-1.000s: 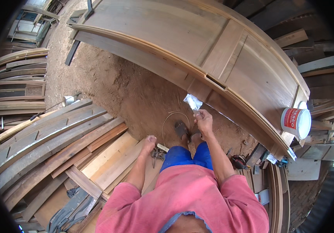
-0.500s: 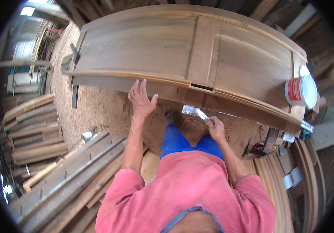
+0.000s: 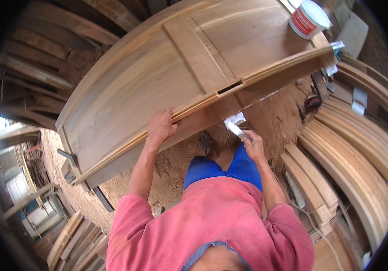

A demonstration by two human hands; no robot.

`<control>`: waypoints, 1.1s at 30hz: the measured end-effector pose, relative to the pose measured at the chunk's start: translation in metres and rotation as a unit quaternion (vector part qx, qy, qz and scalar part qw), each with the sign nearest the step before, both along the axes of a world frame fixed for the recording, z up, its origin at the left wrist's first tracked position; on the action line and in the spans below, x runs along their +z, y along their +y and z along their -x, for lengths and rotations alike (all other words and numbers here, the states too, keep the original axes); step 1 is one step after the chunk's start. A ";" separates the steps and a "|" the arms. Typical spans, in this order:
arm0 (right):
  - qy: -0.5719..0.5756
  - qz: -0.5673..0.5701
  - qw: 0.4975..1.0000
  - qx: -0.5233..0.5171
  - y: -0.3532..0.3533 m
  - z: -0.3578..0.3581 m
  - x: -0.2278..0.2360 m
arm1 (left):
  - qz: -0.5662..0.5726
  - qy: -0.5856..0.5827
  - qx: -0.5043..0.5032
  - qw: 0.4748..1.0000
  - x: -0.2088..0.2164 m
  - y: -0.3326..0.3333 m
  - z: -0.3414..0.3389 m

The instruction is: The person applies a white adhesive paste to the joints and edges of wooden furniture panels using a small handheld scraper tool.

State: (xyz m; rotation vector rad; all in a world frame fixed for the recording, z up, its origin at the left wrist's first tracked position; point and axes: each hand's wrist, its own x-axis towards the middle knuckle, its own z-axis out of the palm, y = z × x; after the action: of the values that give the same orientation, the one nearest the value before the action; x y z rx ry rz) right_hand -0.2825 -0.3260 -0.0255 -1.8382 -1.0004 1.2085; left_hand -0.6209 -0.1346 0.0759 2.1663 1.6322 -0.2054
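the scraper (image 3: pixel 234 129) is beside the wooden panel (image 3: pixel 144 86), grasped by the right hand (image 3: pixel 253 145); a tilt could drop its white paste (image 3: pixel 236 119) on the ground (image 3: pixel 268 113). the left hand (image 3: pixel 160 126) touches the panel's edge, gripping or not i cannot tell; a push might topple the bucket (image 3: pixel 310 20).

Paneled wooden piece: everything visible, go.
The paneled wooden piece is brown and looks unpainted, with framed panels divided by a crosspiece and a dark slot along its near edge. It lies roughly flat, raised above the ground. The left hand touches its near edge; a white bucket with a red label stands at its right end.
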 end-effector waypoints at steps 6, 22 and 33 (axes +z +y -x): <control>-0.133 -0.051 0.979 -0.148 0.000 0.014 -0.015 | -0.017 -0.018 0.002 1.000 0.000 -0.008 0.000; -0.141 -0.122 0.963 -0.196 -0.019 0.037 -0.011 | -0.071 -0.016 -0.020 0.997 -0.023 -0.007 0.013; -0.182 -0.143 0.953 -0.197 -0.013 0.062 -0.043 | -0.105 -0.012 -0.046 0.993 -0.023 -0.011 0.007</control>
State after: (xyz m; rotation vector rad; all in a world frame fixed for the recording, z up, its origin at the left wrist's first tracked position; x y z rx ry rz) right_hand -0.3445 -0.3386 -0.0686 -1.9391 -0.8851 0.4706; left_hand -0.6283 -0.1460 0.0526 2.3929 1.6051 -0.0348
